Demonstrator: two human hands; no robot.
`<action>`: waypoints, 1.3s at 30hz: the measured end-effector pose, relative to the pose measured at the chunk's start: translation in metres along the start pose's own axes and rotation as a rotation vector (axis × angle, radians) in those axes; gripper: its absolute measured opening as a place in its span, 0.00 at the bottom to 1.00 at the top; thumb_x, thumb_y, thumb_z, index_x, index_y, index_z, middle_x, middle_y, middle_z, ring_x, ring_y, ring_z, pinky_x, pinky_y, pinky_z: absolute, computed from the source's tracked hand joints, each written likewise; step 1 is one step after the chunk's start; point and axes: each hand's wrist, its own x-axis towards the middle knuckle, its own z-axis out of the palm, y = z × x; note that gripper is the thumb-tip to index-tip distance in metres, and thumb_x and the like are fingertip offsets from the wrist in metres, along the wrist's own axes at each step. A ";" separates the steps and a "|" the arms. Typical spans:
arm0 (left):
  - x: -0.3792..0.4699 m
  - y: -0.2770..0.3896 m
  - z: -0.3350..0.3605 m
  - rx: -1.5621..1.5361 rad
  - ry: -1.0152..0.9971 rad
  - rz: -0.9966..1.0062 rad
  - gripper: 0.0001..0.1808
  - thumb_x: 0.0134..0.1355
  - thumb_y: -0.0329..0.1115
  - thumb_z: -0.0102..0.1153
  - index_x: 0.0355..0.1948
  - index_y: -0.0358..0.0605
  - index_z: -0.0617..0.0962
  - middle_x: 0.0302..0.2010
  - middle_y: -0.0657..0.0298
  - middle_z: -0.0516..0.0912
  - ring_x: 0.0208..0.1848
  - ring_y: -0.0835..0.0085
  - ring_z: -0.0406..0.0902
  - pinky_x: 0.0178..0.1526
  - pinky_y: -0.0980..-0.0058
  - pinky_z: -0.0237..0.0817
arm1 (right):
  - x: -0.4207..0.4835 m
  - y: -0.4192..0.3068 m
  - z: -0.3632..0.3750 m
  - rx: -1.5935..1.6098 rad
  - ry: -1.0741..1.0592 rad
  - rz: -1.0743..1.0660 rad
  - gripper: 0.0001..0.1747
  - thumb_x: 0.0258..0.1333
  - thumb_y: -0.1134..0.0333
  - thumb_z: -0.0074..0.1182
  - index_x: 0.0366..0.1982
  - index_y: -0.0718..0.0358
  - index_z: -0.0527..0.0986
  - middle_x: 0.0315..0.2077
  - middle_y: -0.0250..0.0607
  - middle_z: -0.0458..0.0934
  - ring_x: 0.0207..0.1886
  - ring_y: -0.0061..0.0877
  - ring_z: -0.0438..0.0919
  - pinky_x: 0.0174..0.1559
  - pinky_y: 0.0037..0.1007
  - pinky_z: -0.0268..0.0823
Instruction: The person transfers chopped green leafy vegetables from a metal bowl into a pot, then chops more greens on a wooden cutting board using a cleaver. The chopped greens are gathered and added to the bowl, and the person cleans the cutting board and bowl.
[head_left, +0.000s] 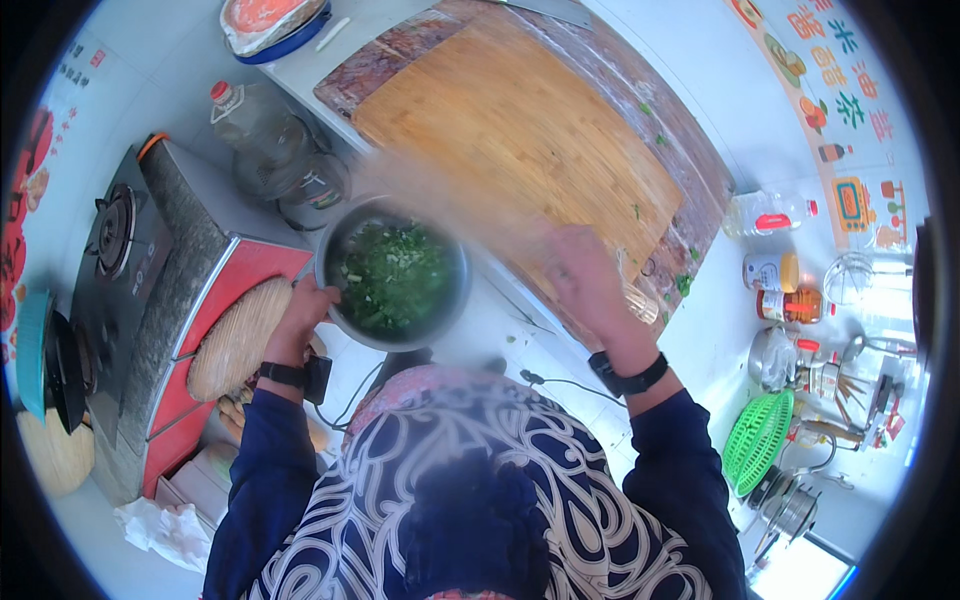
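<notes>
My left hand (304, 307) grips the near left rim of a metal bowl (459, 300), which holds chopped green herbs or leafy greens (397, 274). It is held off the left edge of a wooden cutting board (510, 127). Over the board's near part, my right hand (581, 277) is closed around what looks like a straw hand brush (641, 304). The brush's bound end sticks out on the right of the hand. A pale motion-blurred streak reaches from the hand towards the bowl and hides part of the board's left edge.
Green scraps (683, 285) lie on the marbled slab. A large plastic jug (270, 131) stands left, beside a gas stove (116, 225). Bottles, jars (772, 271) and a green plastic colander (759, 442) line the right side. A blue-rimmed container (281, 49) and a blade (555, 9) are at the top.
</notes>
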 end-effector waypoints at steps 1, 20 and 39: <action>-0.002 0.001 0.002 0.001 0.006 0.011 0.25 0.51 0.26 0.53 0.53 0.42 0.76 0.35 0.61 0.82 0.32 0.69 0.81 0.28 0.72 0.74 | -0.008 0.013 -0.007 0.007 0.086 0.094 0.34 0.50 0.71 0.58 0.62 0.60 0.69 0.47 0.54 0.77 0.50 0.49 0.74 0.51 0.42 0.69; -0.035 -0.010 0.049 0.050 -0.014 -0.026 0.28 0.51 0.23 0.51 0.57 0.43 0.73 0.40 0.58 0.81 0.36 0.64 0.83 0.31 0.62 0.81 | -0.116 0.014 0.004 -0.010 -0.023 0.035 0.36 0.48 0.71 0.59 0.63 0.55 0.70 0.42 0.50 0.76 0.45 0.48 0.75 0.48 0.45 0.69; -0.059 -0.016 0.075 0.102 -0.058 -0.013 0.25 0.52 0.26 0.51 0.54 0.43 0.75 0.39 0.60 0.81 0.37 0.65 0.82 0.33 0.66 0.79 | -0.103 0.035 -0.007 -0.131 0.067 0.146 0.43 0.48 0.64 0.65 0.66 0.60 0.62 0.40 0.50 0.77 0.48 0.44 0.76 0.47 0.41 0.71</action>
